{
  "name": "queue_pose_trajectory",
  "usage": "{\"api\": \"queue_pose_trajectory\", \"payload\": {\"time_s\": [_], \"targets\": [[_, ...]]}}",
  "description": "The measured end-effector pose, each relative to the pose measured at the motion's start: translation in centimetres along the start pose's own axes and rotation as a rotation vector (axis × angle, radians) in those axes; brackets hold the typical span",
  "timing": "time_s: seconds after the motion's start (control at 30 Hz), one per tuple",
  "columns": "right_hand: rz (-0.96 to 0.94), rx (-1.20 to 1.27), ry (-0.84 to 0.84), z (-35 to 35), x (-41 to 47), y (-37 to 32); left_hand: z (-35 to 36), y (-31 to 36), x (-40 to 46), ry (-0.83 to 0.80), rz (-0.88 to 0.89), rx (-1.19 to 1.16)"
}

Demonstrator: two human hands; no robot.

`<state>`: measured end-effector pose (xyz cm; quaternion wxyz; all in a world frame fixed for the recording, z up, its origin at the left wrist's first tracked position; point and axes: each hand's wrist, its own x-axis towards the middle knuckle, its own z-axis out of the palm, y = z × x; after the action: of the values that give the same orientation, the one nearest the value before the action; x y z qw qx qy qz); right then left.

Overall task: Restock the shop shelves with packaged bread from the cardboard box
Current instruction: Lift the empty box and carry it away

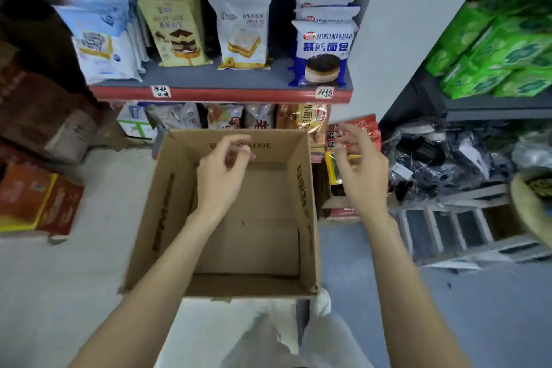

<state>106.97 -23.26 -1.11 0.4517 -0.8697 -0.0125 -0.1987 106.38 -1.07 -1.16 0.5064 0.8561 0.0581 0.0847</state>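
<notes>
A brown cardboard box (167,218) stands open on the floor below the shelf; I see only bare cardboard inside it. My left hand (221,170) hovers over the box interior, fingers loosely curled, holding nothing. My right hand (358,167) hangs just past the box's right wall with fingers spread and relaxed, also holding nothing. On the shelf (221,94) above stand rows of packaged bread: light blue packs (98,42), beige chocolate-cake packs (176,30), white sandwich packs (242,30) and dark blue packs (324,51).
A lower shelf behind the box holds more snack bags (260,116). Red packets (358,128) lie right of the box. Red cartons (35,200) sit on the floor at left. Green packs (493,48) fill the right-hand shelf, with dark wrapped goods (442,155) below.
</notes>
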Motion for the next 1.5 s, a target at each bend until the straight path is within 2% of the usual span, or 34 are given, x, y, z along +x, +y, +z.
{"api": "queue_pose_trajectory", "payload": {"time_s": [0.13, 0.2, 0.27, 0.33, 0.4, 0.5, 0.57, 0.77, 0.87, 1.0, 1.1, 1.23, 1.5], "targets": [[0.331, -0.072, -0.521, -0.2, -6.7, 4.0, 0.0, -5.4, -7.2, -0.215, -0.270, 0.306], [0.385, -0.149, -0.730, 0.0, -10.2, 6.8, 0.6, -7.9, -10.6, -0.256, -0.452, 0.407], [0.390, -0.247, -0.855, 0.1, -13.5, 9.6, 1.2, -10.1, -14.1, -0.250, -0.643, 0.404], [0.403, -0.311, -0.874, -0.4, -16.2, 12.3, 1.9, -11.9, -17.7, -0.186, -0.815, 0.320], [0.437, -0.289, -0.816, -1.0, -17.8, 14.4, 3.0, -13.0, -21.1, -0.093, -0.951, 0.161], [0.516, -0.144, -0.767, -0.8, -18.2, 16.4, 6.0, -13.9, -23.7, 0.125, -1.187, -0.216], [0.589, -0.031, -0.758, 0.7, -17.3, 17.4, 8.1, -14.3, -23.5, 0.182, -1.281, -0.381], [0.844, 0.169, -0.764, 7.5, -12.2, 19.6, 12.8, -15.6, -20.6, 0.354, -1.288, -0.728], [0.885, 0.128, -0.836, 10.0, -10.9, 20.4, 14.3, -16.0, -19.9, 0.424, -1.249, -0.730], [0.825, 0.086, -0.931, 10.6, -11.6, 20.4, 14.7, -15.9, -19.8, 0.502, -1.189, -0.659], [0.764, 0.152, -0.927, 9.4, -12.7, 18.5, 12.4, -15.1, -20.8, 0.528, -1.154, -0.637], [0.778, 0.274, -0.929, 8.4, -15.1, 14.1, 7.1, -13.5, -24.1, 0.560, -1.121, -0.607], [0.822, 0.405, -1.069, 12.3, -19.3, 3.7, -4.1, -12.2, -28.8, 0.831, -1.012, -0.554]]}}
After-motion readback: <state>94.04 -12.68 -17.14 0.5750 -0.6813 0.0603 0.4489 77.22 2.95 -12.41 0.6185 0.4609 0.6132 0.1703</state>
